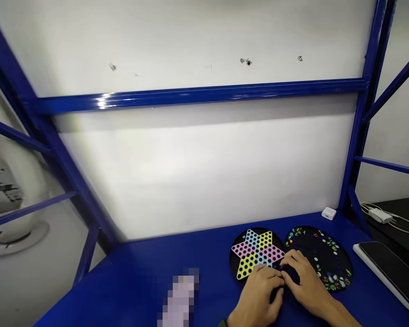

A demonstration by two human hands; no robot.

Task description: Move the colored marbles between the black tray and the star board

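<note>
A round black game board (pixel 255 252) with a pastel star of holes lies on the blue table (pixel 139 281). Beside it on the right sits a round black tray (pixel 322 254) holding several coloured marbles. My left hand (pixel 259 295) rests at the board's near edge with its fingers curled. My right hand (pixel 305 279) lies between board and tray, fingers bent over a small dark object (pixel 288 274) that both hands touch. What that object is I cannot make out.
A small white case (pixel 329 213) sits at the table's back right corner. A dark phone (pixel 390 268) on a white slab lies at the right edge. White cables (pixel 383 215) rest on a black surface beyond. Blue frame bars (pixel 197 94) rise around the table; a blurred patch (pixel 180 297) lies near the front.
</note>
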